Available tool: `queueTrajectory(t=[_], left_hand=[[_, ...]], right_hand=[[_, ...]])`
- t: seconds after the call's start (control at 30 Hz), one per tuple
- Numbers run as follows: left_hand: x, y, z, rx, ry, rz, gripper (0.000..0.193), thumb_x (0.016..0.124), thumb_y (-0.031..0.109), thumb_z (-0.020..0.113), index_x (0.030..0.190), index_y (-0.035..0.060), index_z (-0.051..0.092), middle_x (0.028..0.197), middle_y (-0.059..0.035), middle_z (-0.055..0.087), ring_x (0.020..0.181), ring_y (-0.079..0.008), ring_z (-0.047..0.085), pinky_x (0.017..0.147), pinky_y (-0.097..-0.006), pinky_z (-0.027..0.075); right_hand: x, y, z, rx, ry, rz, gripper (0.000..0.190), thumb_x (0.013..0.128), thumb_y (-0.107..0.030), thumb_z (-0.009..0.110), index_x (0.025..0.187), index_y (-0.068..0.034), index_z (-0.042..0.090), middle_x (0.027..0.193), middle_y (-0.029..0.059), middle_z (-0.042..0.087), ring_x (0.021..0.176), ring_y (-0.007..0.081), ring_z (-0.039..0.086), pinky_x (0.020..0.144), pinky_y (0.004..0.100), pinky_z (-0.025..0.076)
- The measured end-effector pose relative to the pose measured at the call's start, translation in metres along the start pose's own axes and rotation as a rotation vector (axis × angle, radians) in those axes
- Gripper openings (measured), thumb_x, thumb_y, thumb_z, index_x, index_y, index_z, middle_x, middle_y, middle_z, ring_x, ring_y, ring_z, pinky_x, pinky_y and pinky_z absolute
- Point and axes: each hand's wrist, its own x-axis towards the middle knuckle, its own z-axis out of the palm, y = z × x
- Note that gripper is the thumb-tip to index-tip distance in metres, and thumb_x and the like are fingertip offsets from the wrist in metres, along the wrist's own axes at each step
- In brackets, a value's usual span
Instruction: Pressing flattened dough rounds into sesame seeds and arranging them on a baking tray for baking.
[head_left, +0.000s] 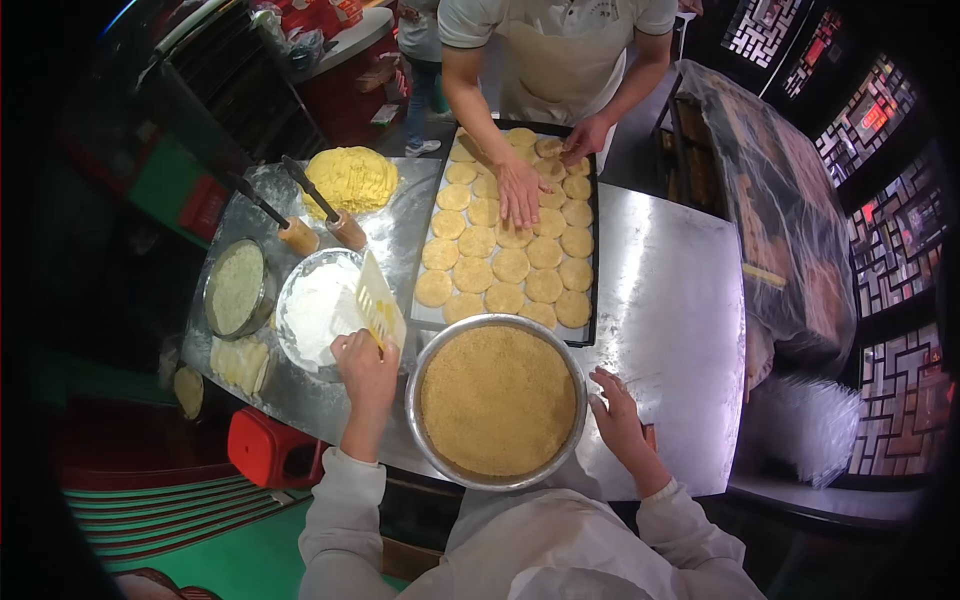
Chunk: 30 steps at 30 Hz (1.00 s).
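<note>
My left hand (367, 375) grips a cream plastic scraper (381, 300) with slots and yellow residue, tilted up beside the metal bowl of white powder (319, 311). To the right, my right hand (621, 416) is empty, fingers apart, by the rim of a large steel bowl (414, 397). Whether it touches that rim I cannot tell. Golden crumbs (499, 397) fill the large bowl, their surface nearly level. Just beyond stands a black-edged baking tray (595, 300) lined with rows of flat, round, crumb-coated cakes (472, 274).
Across the metal table (667, 300), a co-worker's hands (519, 187) reach over the tray. Yellow dough (351, 180), two wooden-handled tools (298, 235), a bowl of pale green filling (235, 289) and pale dough pieces (240, 365) lie left. A red stool (255, 448) stands below; a plastic-covered rack (780, 202) is right.
</note>
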Motion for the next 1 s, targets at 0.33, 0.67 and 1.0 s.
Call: queueTrajectory(t=[0.33,0.67,1.0], left_hand=[[-0.094,0.313,0.123,-0.291,-0.322,0.455,0.014,0.076,0.011,0.068,0.084,0.0034,0.060,0.080,-0.0102,0.057,0.087,-0.0289,0.057,0.085,-0.0440,0.039],[-0.241,0.339,0.208,-0.174,-1.244,0.246,0.026,0.094,0.031,0.055,0.113,0.0159,0.062,0.092,-0.0128,0.065,0.093,-0.0290,0.064,0.086,-0.0454,0.044],[-0.219,0.302,0.170,-0.300,-0.945,0.023,0.033,0.093,0.026,0.056,0.119,0.0075,0.059,0.115,-0.0210,0.058,0.104,-0.0374,0.060,0.088,-0.0465,0.048]], right_hand=[[-0.008,0.033,-0.079,0.707,-0.084,0.328,0.037,0.105,-0.031,0.044,0.114,0.003,0.057,0.093,0.0039,0.060,0.084,0.0120,0.053,0.068,0.0305,0.047],[-0.024,0.185,-0.158,-0.479,-0.118,0.071,0.006,0.086,-0.012,0.058,0.089,-0.007,0.058,0.076,0.0179,0.065,0.072,0.0357,0.067,0.062,0.0474,0.052],[-0.039,0.173,-0.137,-0.357,-0.049,-0.109,0.034,0.084,-0.003,0.054,0.117,-0.006,0.060,0.100,0.0155,0.066,0.093,0.0329,0.065,0.072,0.0437,0.055]])
